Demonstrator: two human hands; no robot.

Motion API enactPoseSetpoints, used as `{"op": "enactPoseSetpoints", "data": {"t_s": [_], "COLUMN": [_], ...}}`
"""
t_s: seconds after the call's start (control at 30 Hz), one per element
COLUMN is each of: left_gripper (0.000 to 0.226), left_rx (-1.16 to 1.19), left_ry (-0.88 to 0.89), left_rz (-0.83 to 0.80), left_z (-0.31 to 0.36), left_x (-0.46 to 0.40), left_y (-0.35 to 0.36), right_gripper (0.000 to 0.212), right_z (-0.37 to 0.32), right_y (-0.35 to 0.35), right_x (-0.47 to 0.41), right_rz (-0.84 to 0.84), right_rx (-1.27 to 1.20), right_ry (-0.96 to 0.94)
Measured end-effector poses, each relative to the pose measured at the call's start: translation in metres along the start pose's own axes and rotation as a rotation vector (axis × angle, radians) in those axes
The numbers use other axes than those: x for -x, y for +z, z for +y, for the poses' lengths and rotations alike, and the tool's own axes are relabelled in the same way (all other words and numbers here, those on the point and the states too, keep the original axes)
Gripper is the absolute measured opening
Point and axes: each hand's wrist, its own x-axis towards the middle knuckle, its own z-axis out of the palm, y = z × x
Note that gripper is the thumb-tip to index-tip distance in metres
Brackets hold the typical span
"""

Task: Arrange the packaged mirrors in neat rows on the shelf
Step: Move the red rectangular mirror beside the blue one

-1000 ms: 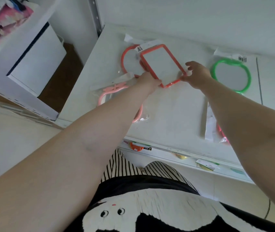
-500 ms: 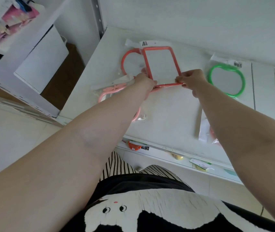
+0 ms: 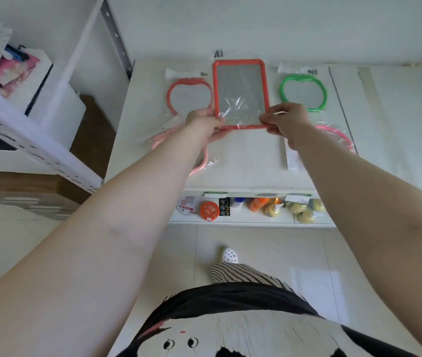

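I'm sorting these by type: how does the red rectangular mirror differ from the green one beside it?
The red rectangular mirror has a straight-sided frame with rounded corners; the green mirror has a rounded, apple-like frame. The red one looks taller than the green. The left hand and right hand pinch the red one's near corners; the green one lies untouched on the shelf. Both are wrapped in clear plastic in the back row.

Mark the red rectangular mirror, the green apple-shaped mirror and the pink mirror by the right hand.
red rectangular mirror (image 3: 240, 91), head view, glass centre.
green apple-shaped mirror (image 3: 303, 92), head view, glass centre.
pink mirror (image 3: 333, 131), head view, frame's top rim.
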Motion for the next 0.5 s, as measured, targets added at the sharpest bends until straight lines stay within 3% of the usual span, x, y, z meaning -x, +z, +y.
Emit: {"op": "enactPoseSetpoints", "data": {"t_s": [0.07, 0.3, 0.5], "left_gripper": [0.014, 0.033, 0.021], "left_rx": [-0.006, -0.078, -0.205], "left_ry": [-0.012, -0.121, -0.160], "left_rz": [-0.047, -0.218, -0.324], "left_z": [-0.015, -0.065, -0.096], "left_x": [0.020, 0.073, 0.100], "left_y": [0.001, 0.022, 0.072], "right_gripper": [0.019, 0.020, 0.015], "right_z": [0.009, 0.060, 0.098], "right_y": [-0.010, -0.048, -0.103], "right_x": [0.031, 0.118, 0.159], "right_rz": [0.045, 0.212, 0.342], "right_rx": [-0.023, -0.047, -0.068], "right_ry": [0.012, 0.095, 0.195]}}
